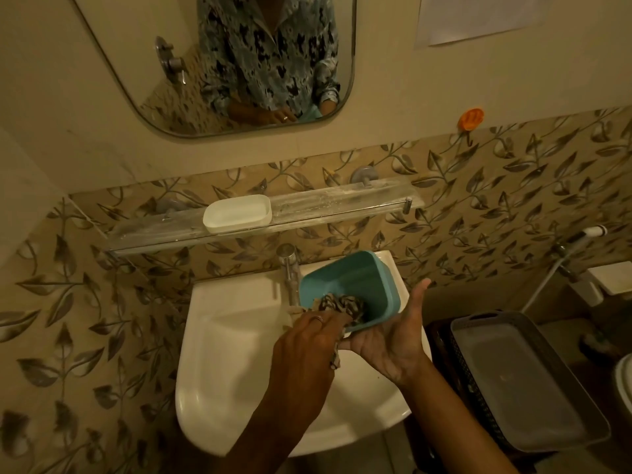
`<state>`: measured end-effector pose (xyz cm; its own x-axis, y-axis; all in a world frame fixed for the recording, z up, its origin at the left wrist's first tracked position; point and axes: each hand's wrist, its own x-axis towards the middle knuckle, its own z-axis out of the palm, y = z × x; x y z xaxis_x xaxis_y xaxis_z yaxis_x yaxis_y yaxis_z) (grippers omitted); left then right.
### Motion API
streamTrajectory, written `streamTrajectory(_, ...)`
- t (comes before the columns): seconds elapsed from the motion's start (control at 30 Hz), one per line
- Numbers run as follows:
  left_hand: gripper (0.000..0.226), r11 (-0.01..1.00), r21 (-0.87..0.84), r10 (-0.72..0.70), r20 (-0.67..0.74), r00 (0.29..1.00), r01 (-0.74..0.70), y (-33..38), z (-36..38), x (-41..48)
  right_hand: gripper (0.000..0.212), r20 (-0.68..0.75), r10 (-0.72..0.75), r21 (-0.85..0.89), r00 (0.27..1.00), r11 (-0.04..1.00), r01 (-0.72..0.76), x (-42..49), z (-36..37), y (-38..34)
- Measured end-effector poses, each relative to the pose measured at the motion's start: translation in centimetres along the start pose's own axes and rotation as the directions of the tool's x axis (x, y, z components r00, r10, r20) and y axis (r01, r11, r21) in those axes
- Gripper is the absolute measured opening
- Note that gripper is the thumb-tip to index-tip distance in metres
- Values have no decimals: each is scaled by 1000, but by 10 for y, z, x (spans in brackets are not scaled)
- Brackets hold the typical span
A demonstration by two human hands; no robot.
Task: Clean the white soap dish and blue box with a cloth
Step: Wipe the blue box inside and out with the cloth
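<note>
The blue box [352, 285] is tilted over the white sink [232, 354], its opening facing me. My right hand [396, 340] cradles it from underneath, palm up, fingers along its right side. My left hand [307, 340] presses a patterned cloth [342, 304] into the box's lower inside corner; a strip of cloth hangs down between my hands. The white soap dish [237, 213] rests on the glass shelf [342, 208] above the tap, away from both hands.
A chrome tap [289, 265] stands just left of the box. A mirror [113, 63] hangs above the shelf. To the right are a grey basket [513, 378], a hand-shower hose [561, 254] and an orange wall hook [471, 118].
</note>
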<state>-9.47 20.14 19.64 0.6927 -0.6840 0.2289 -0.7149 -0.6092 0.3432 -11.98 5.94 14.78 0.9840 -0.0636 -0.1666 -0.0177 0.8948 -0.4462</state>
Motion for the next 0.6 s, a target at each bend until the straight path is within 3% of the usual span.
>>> streamTrajectory(0.1,66,997,33,64,45,997,-65,-1,2,-2,108,4,62,110,998,992,-62,1,1,-2)
streamTrajectory(0.23,68,1000,-5,25,187,982,-24,-1,-2,0,92,-28,18,109,999,994,-14,4,-5,3)
streamTrajectory(0.4,64,955,-248,-101,252,962,165,10,-3,1,78,-51,-78,52,996,995,80,8,-6,15)
streamTrajectory(0.47,65,912,-373,-83,246,966,173,26,-7,1,81,-68,-128,34,989,991,131,7,-2,20)
streamTrajectory(0.6,61,889,-436,-43,219,975,137,40,-9,3,50,-43,-225,12,973,974,226,0,7,15)
